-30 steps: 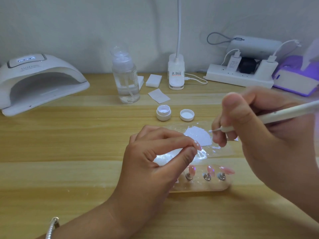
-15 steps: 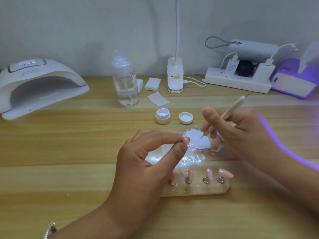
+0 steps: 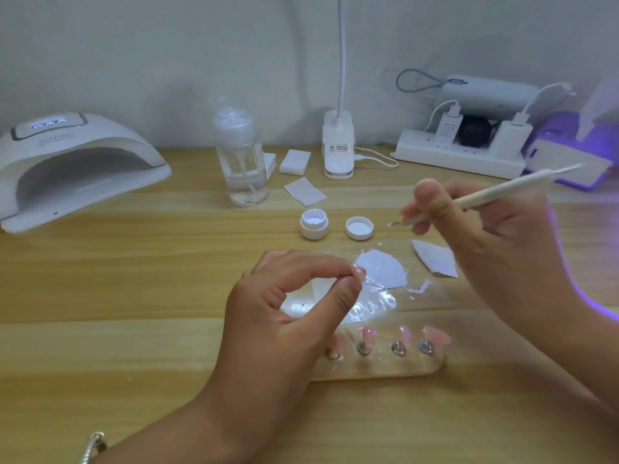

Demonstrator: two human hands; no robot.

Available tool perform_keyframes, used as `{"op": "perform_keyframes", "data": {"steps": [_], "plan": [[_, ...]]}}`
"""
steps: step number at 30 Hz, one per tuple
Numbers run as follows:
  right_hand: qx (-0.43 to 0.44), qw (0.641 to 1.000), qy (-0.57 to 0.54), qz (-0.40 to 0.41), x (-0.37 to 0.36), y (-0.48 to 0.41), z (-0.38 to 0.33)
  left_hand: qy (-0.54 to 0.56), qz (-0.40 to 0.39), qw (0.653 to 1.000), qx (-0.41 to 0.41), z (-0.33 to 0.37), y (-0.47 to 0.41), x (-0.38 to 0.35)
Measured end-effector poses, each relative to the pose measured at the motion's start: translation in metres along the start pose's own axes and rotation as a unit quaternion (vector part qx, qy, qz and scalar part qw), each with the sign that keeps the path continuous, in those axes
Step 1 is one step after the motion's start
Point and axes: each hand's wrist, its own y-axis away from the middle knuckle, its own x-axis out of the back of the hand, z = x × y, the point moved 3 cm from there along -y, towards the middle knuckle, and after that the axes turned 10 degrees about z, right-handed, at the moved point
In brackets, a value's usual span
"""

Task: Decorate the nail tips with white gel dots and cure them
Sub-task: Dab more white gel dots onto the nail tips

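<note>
The lamp [image 3: 77,169] stands far left on the table [image 3: 134,279], and the holder [image 3: 378,368] lies nearest you, carrying pink tips [image 3: 435,334]. Your left hand [image 3: 288,316] pinches one tip [image 3: 357,272] between thumb and forefinger over the palette [image 3: 383,272]. Your right hand [image 3: 485,236] grips the pen [image 3: 495,192], its point raised just right of the jar lid [image 3: 359,228].

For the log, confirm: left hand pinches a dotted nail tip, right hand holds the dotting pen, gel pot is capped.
Not capped: the head view shows the gel pot open, its lid beside it. The left hand does pinch the nail tip; the right hand holds the dotting pen.
</note>
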Motion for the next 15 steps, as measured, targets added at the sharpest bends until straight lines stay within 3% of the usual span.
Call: {"op": "perform_keyframes", "data": {"steps": [3,7,15], "plan": [[0.006,0.996,-0.086,0.022,0.002,0.005,-0.017,-0.025,-0.014,0.999,-0.02,0.0,-0.001,0.0],[-0.059,0.973,-0.217,-0.055,-0.008,0.017,-0.027,-0.063,-0.019,0.997,-0.044,0.001,0.0,-0.001],[-0.065,0.969,-0.219,-0.089,-0.011,0.03,-0.032,-0.064,-0.024,0.995,-0.07,0.002,0.0,-0.001]]}}
